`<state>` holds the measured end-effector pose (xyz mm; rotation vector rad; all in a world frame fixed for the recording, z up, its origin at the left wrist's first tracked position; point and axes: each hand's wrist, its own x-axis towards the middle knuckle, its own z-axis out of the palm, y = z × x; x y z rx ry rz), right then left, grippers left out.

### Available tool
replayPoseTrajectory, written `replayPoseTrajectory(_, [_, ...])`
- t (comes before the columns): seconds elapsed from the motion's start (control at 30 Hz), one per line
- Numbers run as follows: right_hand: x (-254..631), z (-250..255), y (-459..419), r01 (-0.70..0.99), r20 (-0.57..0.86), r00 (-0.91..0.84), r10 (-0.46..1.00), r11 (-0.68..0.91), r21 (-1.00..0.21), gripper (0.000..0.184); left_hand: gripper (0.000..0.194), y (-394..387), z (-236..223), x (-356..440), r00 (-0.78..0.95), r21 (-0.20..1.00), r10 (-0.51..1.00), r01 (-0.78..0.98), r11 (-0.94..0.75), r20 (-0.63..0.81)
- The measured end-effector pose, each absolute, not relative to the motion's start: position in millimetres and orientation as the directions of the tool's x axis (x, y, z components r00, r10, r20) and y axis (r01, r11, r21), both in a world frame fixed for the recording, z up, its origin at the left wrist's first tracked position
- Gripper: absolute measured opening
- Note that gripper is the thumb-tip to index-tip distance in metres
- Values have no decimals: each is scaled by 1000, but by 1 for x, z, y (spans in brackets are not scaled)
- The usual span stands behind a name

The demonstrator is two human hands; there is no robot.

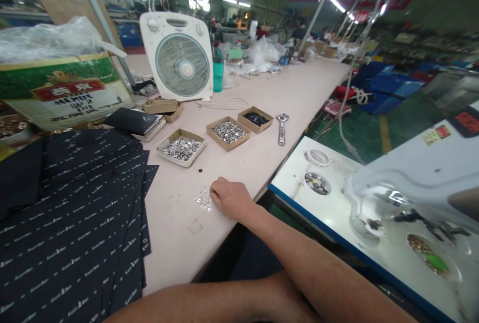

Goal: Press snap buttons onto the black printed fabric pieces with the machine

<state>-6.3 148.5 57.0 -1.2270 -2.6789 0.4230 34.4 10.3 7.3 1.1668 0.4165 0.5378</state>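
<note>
My right hand (231, 199) rests on the table with its fingers curled together, right beside a small scatter of silvery metal pieces (203, 200). Whatever its fingertips may hold is hidden. My left forearm (209, 299) crosses the bottom of the view, and its hand is hidden behind my right arm. Beyond the scatter lies one small black round piece (200, 170). Two cardboard trays of silvery snap-like parts, a left one (175, 160) and a middle one (236, 147), stand farther back. Another tray (258, 128) holds black parts.
Dark printed fabric (75, 223) covers the table's left side. Behind are a black notebook (130, 121), a box fan (179, 58) and a printed carton (67, 93). An adjustable wrench (281, 131) lies near the right edge. A white machine (422, 163) stands on its own table at right.
</note>
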Motion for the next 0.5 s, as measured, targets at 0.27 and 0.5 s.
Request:
replayPoseTrajectory(0.27, [-1, 59, 151, 499, -45, -379, 924, 163, -851, 6, 70, 8, -6, 41, 787, 925, 616, -263, 273, 42])
replayPoseTrajectory(0.5, [11, 60, 151, 6, -252, -249, 935, -258, -966, 24, 74, 8, 4, 33, 804, 930, 593, -181, 320, -47])
